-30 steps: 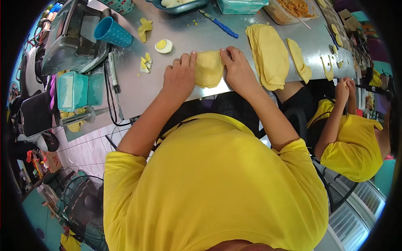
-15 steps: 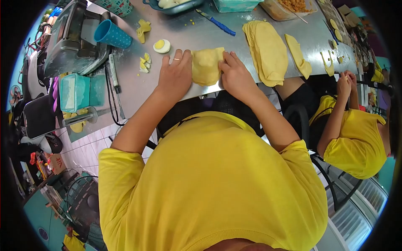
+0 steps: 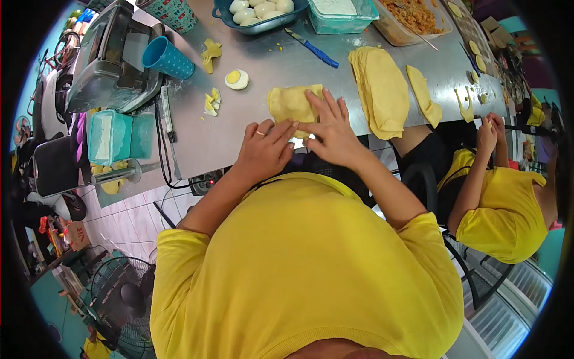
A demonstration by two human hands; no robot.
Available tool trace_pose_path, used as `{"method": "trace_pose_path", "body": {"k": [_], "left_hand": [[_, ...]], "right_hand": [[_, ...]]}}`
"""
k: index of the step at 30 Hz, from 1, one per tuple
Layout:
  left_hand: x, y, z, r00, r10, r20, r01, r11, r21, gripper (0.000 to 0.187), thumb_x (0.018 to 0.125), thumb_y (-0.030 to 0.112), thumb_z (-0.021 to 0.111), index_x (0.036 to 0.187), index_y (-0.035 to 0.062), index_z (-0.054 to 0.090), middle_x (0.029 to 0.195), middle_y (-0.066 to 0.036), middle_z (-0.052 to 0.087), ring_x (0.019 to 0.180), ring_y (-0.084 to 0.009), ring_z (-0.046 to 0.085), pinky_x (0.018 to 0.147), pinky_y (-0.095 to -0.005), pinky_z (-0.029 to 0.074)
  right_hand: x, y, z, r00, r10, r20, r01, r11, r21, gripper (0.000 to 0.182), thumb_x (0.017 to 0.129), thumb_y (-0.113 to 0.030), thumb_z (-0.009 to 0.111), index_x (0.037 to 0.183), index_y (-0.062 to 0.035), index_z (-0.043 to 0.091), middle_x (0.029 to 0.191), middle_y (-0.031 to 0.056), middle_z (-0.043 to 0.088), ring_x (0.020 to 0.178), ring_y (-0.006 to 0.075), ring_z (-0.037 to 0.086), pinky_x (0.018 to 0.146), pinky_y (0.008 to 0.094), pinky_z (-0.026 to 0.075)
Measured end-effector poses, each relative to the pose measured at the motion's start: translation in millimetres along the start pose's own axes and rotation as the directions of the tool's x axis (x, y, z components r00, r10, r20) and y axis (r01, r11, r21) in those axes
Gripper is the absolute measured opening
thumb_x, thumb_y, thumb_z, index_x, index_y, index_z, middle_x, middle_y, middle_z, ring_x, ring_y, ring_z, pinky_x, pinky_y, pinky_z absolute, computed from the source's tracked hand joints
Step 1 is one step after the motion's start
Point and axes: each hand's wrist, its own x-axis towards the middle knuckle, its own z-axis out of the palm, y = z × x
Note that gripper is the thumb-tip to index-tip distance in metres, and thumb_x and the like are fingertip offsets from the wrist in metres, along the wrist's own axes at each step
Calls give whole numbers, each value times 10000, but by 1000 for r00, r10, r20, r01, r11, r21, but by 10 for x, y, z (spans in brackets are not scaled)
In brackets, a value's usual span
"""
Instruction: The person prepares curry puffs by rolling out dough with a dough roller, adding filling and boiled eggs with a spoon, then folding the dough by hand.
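Note:
A pale yellow filled dough pocket [image 3: 293, 103] lies on the metal table in front of me, its middle slightly raised. My left hand [image 3: 266, 146] is at its near edge, fingers stretched toward the right and fingertips touching the dough. My right hand [image 3: 332, 128] is spread over the pocket's right side, some fingers on top and one meeting the left fingertips at the near edge. Beyond the left hand sit a halved boiled egg [image 3: 237, 79] and small egg pieces [image 3: 212, 102]. To the right lies a stack of flat dough sheets [image 3: 379, 90].
At the back are a bowl of peeled eggs [image 3: 254, 27], a tub of flour [image 3: 338, 24], a container of orange filling [image 3: 412, 21] and a blue-handled knife [image 3: 320, 52]. A blue cup [image 3: 168, 58] and dough-rolling machine [image 3: 110, 60] stand left. A co-worker [image 3: 496, 191] sits at right.
Both hands have moved from the pocket's left and right sides to its near edge, the right hand now spreading over it. The view has tilted, showing more of the table's back.

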Motion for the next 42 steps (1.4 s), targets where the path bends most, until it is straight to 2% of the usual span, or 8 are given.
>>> {"method": "trace_pose_path", "body": {"k": [4, 6, 16, 18, 24, 28, 31, 42], "left_hand": [[-40, -13, 12, 998, -44, 40, 44, 999, -19, 340, 765, 151, 620, 1099, 87, 620, 1120, 2, 591, 955, -205, 500, 837, -375, 335], [-61, -50, 29, 999, -39, 38, 39, 999, 1, 334, 771, 161, 619, 1096, 86, 623, 1124, 4, 591, 952, -204, 499, 835, -373, 333], [-51, -144, 24, 993, -108, -44, 109, 994, 23, 298, 771, 195, 641, 1050, 93, 648, 1120, 21, 606, 946, -196, 504, 836, -371, 324], [-3, -214, -4, 995, -92, -37, 91, 996, -18, 287, 773, 197, 641, 1042, 97, 652, 1123, 26, 607, 943, -197, 505, 836, -371, 321], [7, -332, 18, 991, -69, -119, 76, 996, 53, 264, 781, 204, 639, 1028, 117, 661, 1123, 43, 614, 916, -189, 510, 825, -372, 318], [-21, -402, 41, 992, -50, -112, 57, 996, 65, 255, 782, 202, 637, 1019, 112, 668, 1126, 46, 618, 924, -187, 509, 829, -368, 317], [-26, -408, 34, 992, -46, -116, 55, 996, 76, 252, 781, 200, 636, 1016, 115, 671, 1131, 48, 619, 927, -186, 509, 831, -368, 318], [-48, -395, 36, 993, -88, -74, 93, 993, 72, 276, 786, 197, 626, 1049, 118, 659, 1157, 44, 608, 942, -185, 509, 855, -376, 307]], "right_hand": [[493, 393, -123, 990, 26, -138, 5, 976, 216, 324, 786, -182, 618, 1106, -135, 635, 1308, 141, 460, 1258, 365, 365, 1038, 452, 301], [876, 597, -189, 968, 10, -252, -19, 999, -35, 294, 817, -149, 586, 1103, -87, 618, 1172, 142, 532, 1160, 339, 456, 949, 393, 400], [1041, 722, -108, 977, 189, -98, -206, 956, -210, 291, 796, -120, 595, 1076, -40, 593, 943, 154, 611, 834, 328, 616, 766, 410, 493], [883, 599, -225, 888, 457, -54, -404, 832, 381, 235, 807, -127, 598, 1022, -31, 595, 826, 130, 622, 784, 264, 618, 720, 350, 482], [407, -59, -161, 878, 474, 68, -425, 705, 568, 172, 861, -160, 610, 904, -8, 543, 668, 7, 565, 565, 61, 487, 519, 232, 413], [459, -397, 68, 921, 389, -9, -358, 857, 371, 199, 840, -128, 605, 990, -3, 565, 596, 124, 605, 535, 181, 595, 518, 302, 449], [623, -474, 105, 907, 417, 54, -415, 870, 268, 416, 816, -138, 546, 1203, 10, 511, 768, 290, 612, 729, 435, 610, 699, 480, 495], [378, -596, 214, 915, 388, 112, -403, 900, 169, 387, 815, -124, 543, 1177, 13, 545, 703, 253, 608, 680, 408, 609, 667, 467, 499]]}}
